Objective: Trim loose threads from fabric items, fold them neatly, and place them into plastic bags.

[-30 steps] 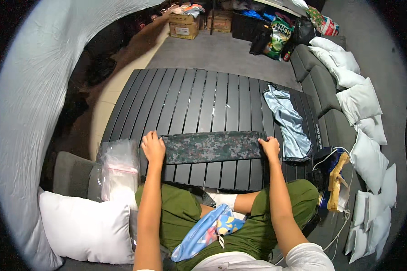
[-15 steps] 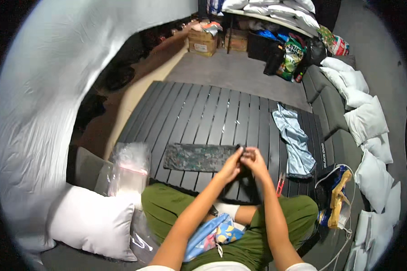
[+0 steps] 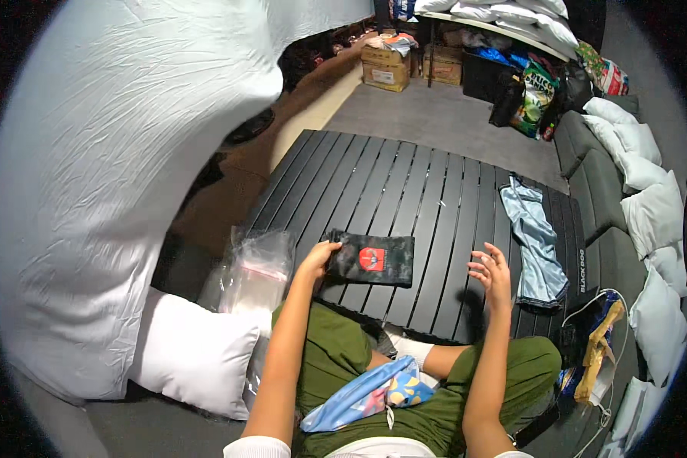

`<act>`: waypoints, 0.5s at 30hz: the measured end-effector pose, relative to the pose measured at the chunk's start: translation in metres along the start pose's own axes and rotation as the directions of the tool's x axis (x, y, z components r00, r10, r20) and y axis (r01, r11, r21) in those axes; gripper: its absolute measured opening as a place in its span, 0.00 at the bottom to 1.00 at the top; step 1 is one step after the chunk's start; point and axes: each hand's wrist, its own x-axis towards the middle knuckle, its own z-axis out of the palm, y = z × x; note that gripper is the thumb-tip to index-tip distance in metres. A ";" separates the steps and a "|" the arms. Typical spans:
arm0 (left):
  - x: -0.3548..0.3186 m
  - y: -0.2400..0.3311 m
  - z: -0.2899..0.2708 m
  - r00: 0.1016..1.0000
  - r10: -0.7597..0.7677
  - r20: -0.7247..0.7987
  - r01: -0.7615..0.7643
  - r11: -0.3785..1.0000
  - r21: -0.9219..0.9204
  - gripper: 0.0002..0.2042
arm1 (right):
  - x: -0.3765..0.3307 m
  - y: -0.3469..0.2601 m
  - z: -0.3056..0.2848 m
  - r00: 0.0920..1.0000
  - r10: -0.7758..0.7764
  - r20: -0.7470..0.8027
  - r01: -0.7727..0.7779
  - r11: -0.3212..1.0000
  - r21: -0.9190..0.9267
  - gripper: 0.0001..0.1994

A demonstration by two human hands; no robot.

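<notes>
A folded dark camouflage cloth (image 3: 349, 267) with a red patch lies flat on the near part of the black slatted table (image 3: 427, 179). My left hand (image 3: 320, 258) pinches its left edge, the thumb on top. To the right, my right hand (image 3: 494, 276) is raised over the slats, empty, its fingers apart. Nearest to that hand is a long light-blue satiny cloth (image 3: 537, 237) with a dark hem, lying crumpled along the table's right side. A blue patterned cloth (image 3: 366, 391) rests in my lap on the green trousers.
Clear plastic bags (image 3: 259, 278) sit left of the table, beside a white pillow (image 3: 195, 355). Grey sofa seats with white pillows (image 3: 653, 210) line the right side. A yellow-and-blue bag (image 3: 601, 351) and a white cord lie near my right knee. Cardboard boxes (image 3: 387, 69) stand beyond the table.
The camouflage cloth, spread out long before, is now folded shorter with its red patch showing. My hands, together at its right end before, have parted: left to its left edge, right away from it.
</notes>
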 end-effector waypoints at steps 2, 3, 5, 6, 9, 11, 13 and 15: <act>0.005 -0.009 -0.014 0.996 0.041 -0.076 -0.029 0.988 0.152 0.08 | 0.001 0.006 -0.002 0.997 0.056 -0.055 -0.056 0.998 0.006 0.21; 0.006 -0.012 -0.009 0.982 0.141 -0.127 -0.101 0.954 0.283 0.09 | 0.000 0.007 -0.007 0.996 0.054 -0.071 -0.054 0.999 0.002 0.21; 0.010 -0.013 -0.003 0.959 0.241 -0.149 -0.162 0.897 0.412 0.11 | -0.002 0.008 -0.012 0.992 0.045 -0.114 -0.052 0.997 -0.063 0.21; 0.013 -0.013 -0.003 0.936 0.323 -0.142 -0.199 0.815 0.545 0.13 | -0.002 0.012 -0.015 0.992 0.029 -0.119 -0.038 0.996 -0.074 0.21; 0.023 -0.020 -0.030 0.789 0.602 -0.126 -0.289 0.544 0.788 0.19 | 0.003 0.025 -0.007 0.993 0.066 -0.103 -0.076 0.993 -0.094 0.19; 0.028 -0.021 -0.026 0.819 0.553 -0.155 -0.237 0.572 0.786 0.20 | 0.006 0.037 -0.012 0.990 0.083 -0.114 -0.093 0.992 -0.088 0.18; 0.034 -0.022 -0.023 0.802 0.579 -0.147 -0.263 0.564 0.783 0.21 | 0.006 0.045 -0.005 0.987 0.119 -0.109 -0.140 0.966 -0.215 0.16; 0.036 -0.023 -0.024 0.795 0.584 -0.164 -0.278 0.591 0.757 0.21 | 0.004 0.052 0.003 0.990 0.116 -0.078 -0.133 0.955 -0.265 0.15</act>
